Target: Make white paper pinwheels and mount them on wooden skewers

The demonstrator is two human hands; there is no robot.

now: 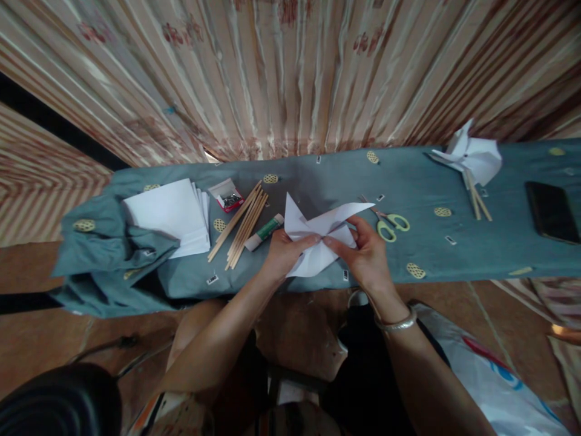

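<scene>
Head view: my left hand (285, 249) and right hand (368, 253) pinch a white paper pinwheel (316, 227) near its centre, fingers drawn in on it — held over the blue-green cloth (324, 175), between glue stick (265, 232) and green-handled scissors (384, 217).

A long, narrow surface draped in grey-green cloth with yellow oval prints (408, 181) carries, left to right, stacked square white paper sheets (163, 209), a small red-and-white cardboard box (219, 188) of metal pins, slim pale wooden sticks (247, 227), a green-and-white tube (264, 232), scissors with yellow-green handles (384, 216), white paper pinwheels on sticks (474, 158) and a black rectangular phone (552, 212).
</scene>
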